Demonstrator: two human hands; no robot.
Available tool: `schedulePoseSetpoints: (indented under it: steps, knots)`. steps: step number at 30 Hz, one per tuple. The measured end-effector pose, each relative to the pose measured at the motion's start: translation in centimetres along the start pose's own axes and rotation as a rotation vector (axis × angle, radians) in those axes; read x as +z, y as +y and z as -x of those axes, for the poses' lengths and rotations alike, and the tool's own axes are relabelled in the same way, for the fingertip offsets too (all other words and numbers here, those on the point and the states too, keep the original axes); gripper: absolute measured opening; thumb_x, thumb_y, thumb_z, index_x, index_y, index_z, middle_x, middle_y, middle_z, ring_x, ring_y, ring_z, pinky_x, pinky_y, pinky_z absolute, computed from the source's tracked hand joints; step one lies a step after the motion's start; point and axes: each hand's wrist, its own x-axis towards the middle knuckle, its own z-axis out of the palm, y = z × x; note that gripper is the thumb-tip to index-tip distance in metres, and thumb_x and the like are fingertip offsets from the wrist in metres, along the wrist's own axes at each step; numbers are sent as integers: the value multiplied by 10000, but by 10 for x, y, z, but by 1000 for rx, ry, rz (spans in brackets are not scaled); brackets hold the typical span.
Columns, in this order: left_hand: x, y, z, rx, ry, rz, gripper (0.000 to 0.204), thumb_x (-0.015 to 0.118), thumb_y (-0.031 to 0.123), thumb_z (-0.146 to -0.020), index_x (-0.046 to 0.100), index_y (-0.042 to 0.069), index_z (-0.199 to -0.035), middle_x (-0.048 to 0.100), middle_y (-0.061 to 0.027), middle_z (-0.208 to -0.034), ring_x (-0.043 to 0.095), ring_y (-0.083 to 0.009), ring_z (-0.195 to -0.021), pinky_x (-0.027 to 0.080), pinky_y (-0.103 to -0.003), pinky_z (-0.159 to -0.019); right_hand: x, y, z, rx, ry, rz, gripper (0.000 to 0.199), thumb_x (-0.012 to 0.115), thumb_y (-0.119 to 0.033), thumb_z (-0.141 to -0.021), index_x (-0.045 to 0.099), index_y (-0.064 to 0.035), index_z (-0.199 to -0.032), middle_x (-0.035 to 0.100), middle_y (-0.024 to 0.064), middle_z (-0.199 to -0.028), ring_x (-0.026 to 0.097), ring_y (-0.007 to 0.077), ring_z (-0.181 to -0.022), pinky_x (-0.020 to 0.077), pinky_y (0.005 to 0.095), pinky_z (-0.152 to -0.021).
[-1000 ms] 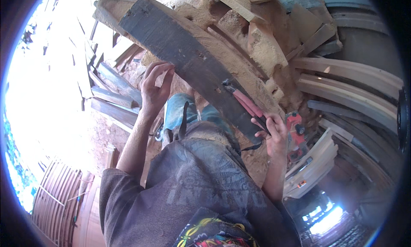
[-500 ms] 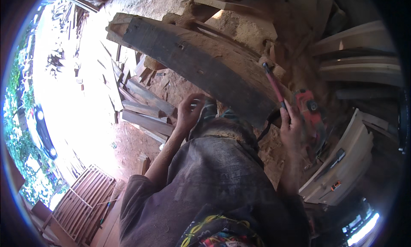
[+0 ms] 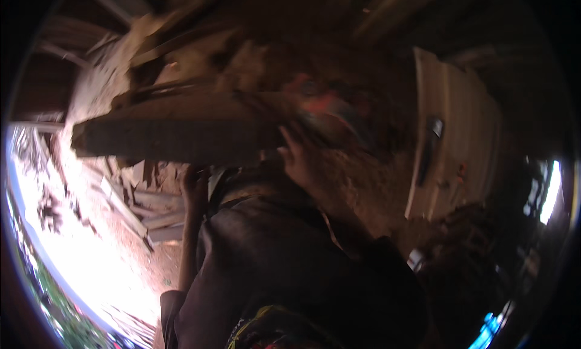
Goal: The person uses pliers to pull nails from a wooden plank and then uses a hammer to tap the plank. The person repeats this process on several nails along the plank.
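A thick wooden beam (image 3: 163,137) with a dark side lies across in front of my body. At its near side my left hand (image 3: 193,185) hangs by my thigh with the fingers curled; whatever may be inside them is hidden. My right hand (image 3: 298,158) is at the beam's right part, fingers pointing up. A dark blurred streak, apparently the red-handled tool (image 3: 260,110), runs from these fingers up and left over the beam. Just beyond that hand sits a red power tool (image 3: 330,107), smeared by motion.
On the right, a pale wooden panel (image 3: 460,125) carries a dark tool (image 3: 431,146) and a small orange thing (image 3: 462,170). Wood offcuts (image 3: 157,210) are heaped on the ground at the left. Sawdust and more timber surround the beam, and bright daylight floods the left side.
My view has turned toward the right, so the beam now lies nearly level and the panel shows more fully. My right hand has come closer to my left, over the beam's near edge.
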Motion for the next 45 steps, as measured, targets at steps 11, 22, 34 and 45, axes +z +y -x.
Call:
schedulePoseSetpoints:
  steps: [11, 22, 34, 45]
  knots:
    - [9, 13, -19, -74, -465, -200, 240, 695, 173, -982, 745, 12, -1152, 774, -109, -1088, 733, -185, -982, 568, -332, -864, -164, 116, 32, 660, 552, 53, 341, 709, -234, -1022, 702, -88, -1330, 728, 136, -1182, 712, 249, -1073, 583, 377, -921]
    - [7, 156, 11, 206, -368, -615, 173, 713, 143, -982, 736, 12, -1091, 773, -152, -1024, 760, -280, -963, 589, -383, -817, -181, 159, 49, 569, 665, 70, 489, 776, -332, -949, 700, -71, -1355, 688, 202, -1313, 635, 382, -1259, 492, 485, -1085]
    - [153, 268, 33, 641, -590, -673, 845, 804, 341, -834, 444, 110, -1563, 660, -141, -1299, 699, -350, -1108, 565, -466, -884, -139, -35, 12, 227, -41, -701, 686, 818, -302, -906, 550, -13, -1468, 680, 153, -1316, 674, 234, -1186, 555, 421, -940]
    - [77, 222, 21, 660, -249, -491, 564, 859, 237, -742, 662, 75, -1244, 722, -126, -1090, 703, -345, -1068, 539, -487, -923, -171, 70, 14, 347, 418, -390, 595, 823, -294, -910, 590, -4, -1375, 685, 132, -1219, 664, 215, -1097, 551, 398, -896]
